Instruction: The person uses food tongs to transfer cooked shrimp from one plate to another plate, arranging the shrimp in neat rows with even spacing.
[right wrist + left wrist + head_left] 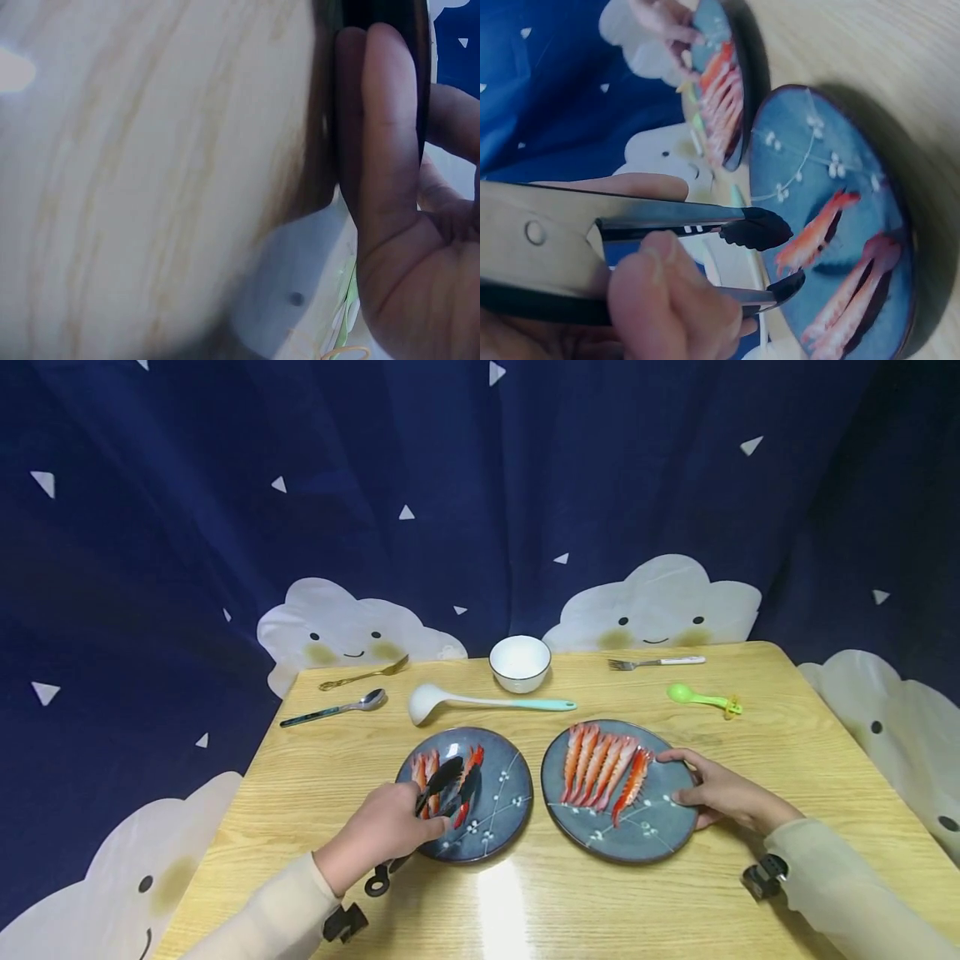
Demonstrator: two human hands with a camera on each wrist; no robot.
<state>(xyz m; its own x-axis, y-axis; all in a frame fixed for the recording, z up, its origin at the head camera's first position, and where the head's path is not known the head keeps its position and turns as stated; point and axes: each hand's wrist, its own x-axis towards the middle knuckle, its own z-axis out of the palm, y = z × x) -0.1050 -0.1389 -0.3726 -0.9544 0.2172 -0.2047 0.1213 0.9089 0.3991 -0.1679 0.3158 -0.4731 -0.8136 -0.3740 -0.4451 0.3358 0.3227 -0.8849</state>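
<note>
My left hand (382,822) holds a pair of tongs with black tips (447,772) over the left blue plate (512,797). In the left wrist view the tong tips stand apart, close to one shrimp (810,238); whether they touch it I cannot tell. Two more shrimp (855,296) lie side by side on that plate. On the right blue plate (660,842), several shrimp (596,764) lie in a slanted row. My right hand (723,793) grips this plate's right rim, thumb on top; fingers (390,112) show against its underside in the right wrist view.
Behind the plates lies a white ladle (480,700) with a mint handle, near a white bowl (520,664). At the back left are a spoon (337,710) and a gold-coloured utensil (363,677). A fork (656,663) and a green spoon (701,697) lie back right.
</note>
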